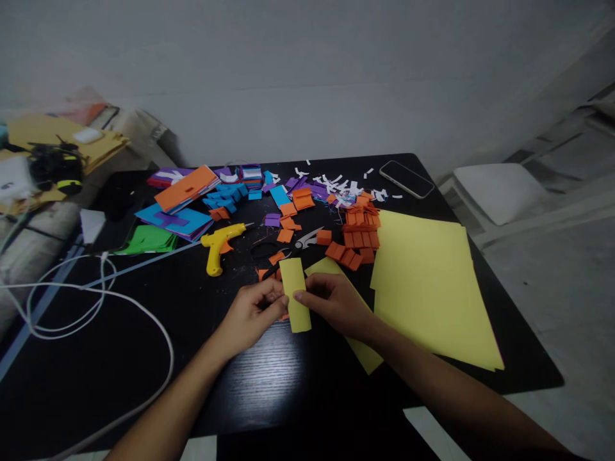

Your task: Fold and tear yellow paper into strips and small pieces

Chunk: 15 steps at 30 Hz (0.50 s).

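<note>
A narrow yellow paper strip [295,291] is held upright between my two hands, above the black table. My left hand [254,314] pinches its left edge, thumb in front and fingers behind. From the other side, my right hand [339,304] grips the right edge with the thumb on the front face. Beneath my right hand lies a longer yellow strip [365,355], partly covered. Just beyond my hands rest scissors [307,239] with dark handles, among small orange paper pieces [361,239]. A yellow glue gun [220,246] lies to the left of them.
Large yellow sheets [432,288] lie at right, below a phone [406,178]. Coloured sheets [185,192], blue pieces [225,197] and white scraps [336,184] spread along the back. A white cable [144,304] loops across the left. A white chair [500,189] stands right of the table.
</note>
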Each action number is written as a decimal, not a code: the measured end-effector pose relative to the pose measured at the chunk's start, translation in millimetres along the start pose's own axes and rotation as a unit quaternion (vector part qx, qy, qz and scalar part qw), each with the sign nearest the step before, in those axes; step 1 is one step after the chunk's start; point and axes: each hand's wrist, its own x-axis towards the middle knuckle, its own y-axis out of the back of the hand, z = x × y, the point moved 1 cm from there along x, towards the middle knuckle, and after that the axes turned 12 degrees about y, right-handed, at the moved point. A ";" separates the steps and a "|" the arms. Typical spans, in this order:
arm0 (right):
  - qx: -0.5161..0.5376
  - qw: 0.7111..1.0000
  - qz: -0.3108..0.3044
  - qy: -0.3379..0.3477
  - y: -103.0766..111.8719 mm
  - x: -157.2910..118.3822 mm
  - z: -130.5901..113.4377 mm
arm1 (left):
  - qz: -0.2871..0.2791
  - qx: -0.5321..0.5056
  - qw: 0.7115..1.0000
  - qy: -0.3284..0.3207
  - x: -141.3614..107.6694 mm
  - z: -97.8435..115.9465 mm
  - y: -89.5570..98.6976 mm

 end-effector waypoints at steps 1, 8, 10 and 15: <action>-0.005 1.000 0.001 0.002 0.1 0.0 0.0 | -0.001 -0.003 1.000 0.002 0.1 0.2 0.0; -0.021 1.000 0.012 0.002 1.7 0.5 2.2 | 0.004 -0.025 1.000 -0.003 1.0 3.2 1.6; -0.019 1.000 0.013 0.001 1.4 0.6 3.0 | 0.009 -0.019 1.000 -0.003 1.0 2.1 1.2; -0.021 1.000 0.011 0.007 0.2 0.1 2.6 | 0.035 -0.016 0.999 0.013 0.8 -1.3 -2.0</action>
